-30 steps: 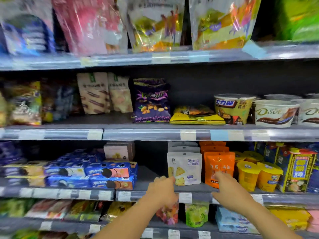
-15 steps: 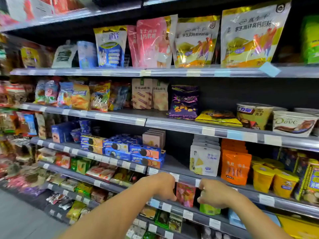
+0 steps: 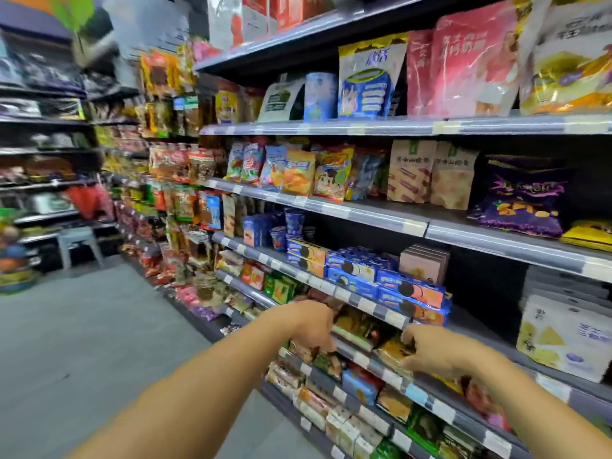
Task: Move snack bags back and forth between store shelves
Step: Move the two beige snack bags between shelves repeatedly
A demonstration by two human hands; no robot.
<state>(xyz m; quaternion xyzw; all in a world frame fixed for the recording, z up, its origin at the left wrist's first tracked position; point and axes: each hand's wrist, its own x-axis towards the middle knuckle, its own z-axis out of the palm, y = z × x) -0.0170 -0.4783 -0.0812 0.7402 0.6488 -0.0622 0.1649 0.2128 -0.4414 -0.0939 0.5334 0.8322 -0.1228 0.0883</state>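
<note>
I am holding both bare arms out toward a low grey metal shelf with a price-tag rail (image 3: 362,360), one level below the blue cardboard cookie boxes printed with black sandwich biscuits (image 3: 410,293). My right hand (image 3: 433,352) is gripping an amber-brown glossy plastic snack bag (image 3: 392,354). The thumb is lying over its top and the fingers are curling under its front edge. That bag is sitting at the front of the low shelf, just above the rail.

My left hand (image 3: 311,326) is hanging at the same shelf front, to the left, with its fingers bent down over the rail. It is touching or nearly touching a dark green-and-brown glossy snack bag (image 3: 359,326). The blur is keeping me from telling whether those fingers are holding anything.

A white soft pouch printed with yellow triangles (image 3: 563,336) is standing to the right, on the level of the cookie boxes. A purple crinkled foil bag (image 3: 526,200) is standing one shelf higher. The grey floor (image 3: 82,342) is running along the aisle to my left.
</note>
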